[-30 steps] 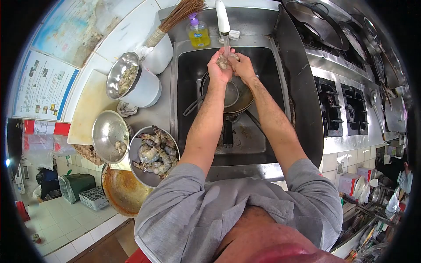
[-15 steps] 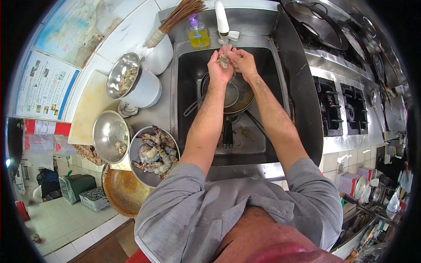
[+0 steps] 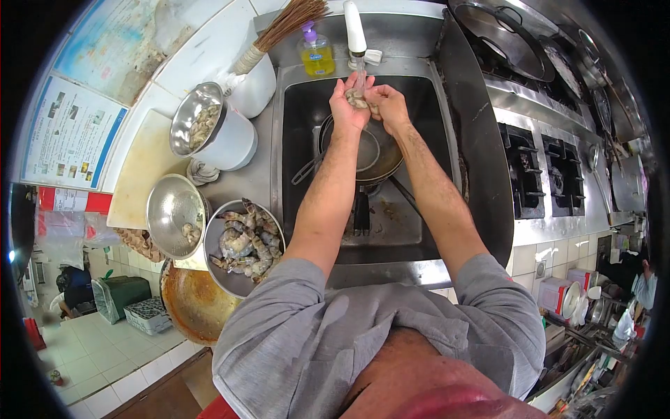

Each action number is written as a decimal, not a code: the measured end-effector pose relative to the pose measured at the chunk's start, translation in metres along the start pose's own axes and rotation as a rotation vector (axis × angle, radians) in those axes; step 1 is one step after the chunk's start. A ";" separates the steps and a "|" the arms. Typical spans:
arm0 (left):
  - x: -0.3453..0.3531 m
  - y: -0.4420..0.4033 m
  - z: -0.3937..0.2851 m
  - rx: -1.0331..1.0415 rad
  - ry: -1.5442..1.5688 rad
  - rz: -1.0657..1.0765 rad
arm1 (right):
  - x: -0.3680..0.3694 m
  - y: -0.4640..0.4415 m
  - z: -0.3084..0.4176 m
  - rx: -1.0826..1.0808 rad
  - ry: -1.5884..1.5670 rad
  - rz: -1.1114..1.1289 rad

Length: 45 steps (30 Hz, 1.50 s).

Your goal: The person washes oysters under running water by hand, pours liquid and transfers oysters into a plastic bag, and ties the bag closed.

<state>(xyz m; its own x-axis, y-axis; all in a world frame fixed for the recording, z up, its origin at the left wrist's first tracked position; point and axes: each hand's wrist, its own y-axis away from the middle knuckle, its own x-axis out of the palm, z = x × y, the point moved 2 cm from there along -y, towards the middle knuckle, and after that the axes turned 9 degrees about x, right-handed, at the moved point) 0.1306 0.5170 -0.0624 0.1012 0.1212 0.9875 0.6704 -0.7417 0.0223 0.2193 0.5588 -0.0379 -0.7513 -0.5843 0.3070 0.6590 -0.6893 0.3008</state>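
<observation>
Under the white tap (image 3: 354, 28), my left hand (image 3: 345, 108) is cupped palm up with several soft, grey-beige shellfish pieces (image 3: 357, 100) in it. Water from the tap runs onto them. My right hand (image 3: 391, 106) is beside it, fingers curled and pinching at a piece on the palm's edge. Whether they are oysters or peeled shrimp I cannot tell. Below both hands, a round strainer (image 3: 370, 150) with a handle rests over a dark pan (image 3: 392, 162) in the sink (image 3: 296, 112).
Left of the sink are a bowl of whole shrimp (image 3: 246, 248), a steel bowl (image 3: 167, 209) with a few pieces, and a tilted steel bowl (image 3: 183, 115) of similar pieces. Behind stand yellow soap (image 3: 318, 57) and a whisk brush (image 3: 279, 35). Stove burners (image 3: 541, 171) are at right.
My right hand has shifted slightly down, and its fingers have moved from the top of the pieces to the edge of my left palm. More of the pieces now shows.
</observation>
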 end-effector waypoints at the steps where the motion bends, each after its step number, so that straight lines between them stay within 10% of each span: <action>1: 0.002 0.000 -0.002 0.002 -0.029 0.005 | 0.000 -0.001 -0.001 -0.006 -0.071 0.082; 5: 0.006 -0.002 -0.001 -0.013 -0.112 0.070 | -0.007 -0.013 -0.007 0.017 -0.018 0.120; 7: 0.008 -0.003 0.001 -0.012 -0.212 0.046 | -0.002 -0.015 -0.008 -0.441 0.608 -0.027; 11: 0.004 -0.002 0.004 -0.029 -0.288 0.024 | -0.006 -0.013 -0.001 -0.263 0.659 -0.032; 13: 0.002 -0.004 0.007 -0.018 -0.317 0.025 | -0.007 -0.002 0.003 0.096 0.244 0.047; 20: 0.001 -0.001 0.008 -0.020 -0.511 0.111 | -0.022 0.002 -0.001 0.134 -0.341 0.185; 36: 0.008 0.000 -0.002 -0.094 -0.511 0.110 | -0.012 0.006 -0.004 0.144 -0.107 0.175; 39: -0.045 -0.010 -0.018 -0.274 -1.115 -0.039 | -0.019 0.006 -0.012 0.163 -0.098 0.179; 41: -0.046 0.004 -0.026 0.048 -2.143 0.152 | -0.026 -0.002 -0.014 0.197 -0.109 0.169; 45: -0.002 0.025 -0.013 0.060 -0.998 0.002 | -0.019 -0.002 -0.007 0.193 -0.008 0.155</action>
<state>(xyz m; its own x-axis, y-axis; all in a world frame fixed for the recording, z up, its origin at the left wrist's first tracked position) 0.1376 0.4902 -0.0623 0.6548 0.6392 0.4034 0.7028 -0.7112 -0.0139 0.2319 0.5680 -0.0507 -0.6408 -0.6726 0.3700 0.7616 -0.4964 0.4166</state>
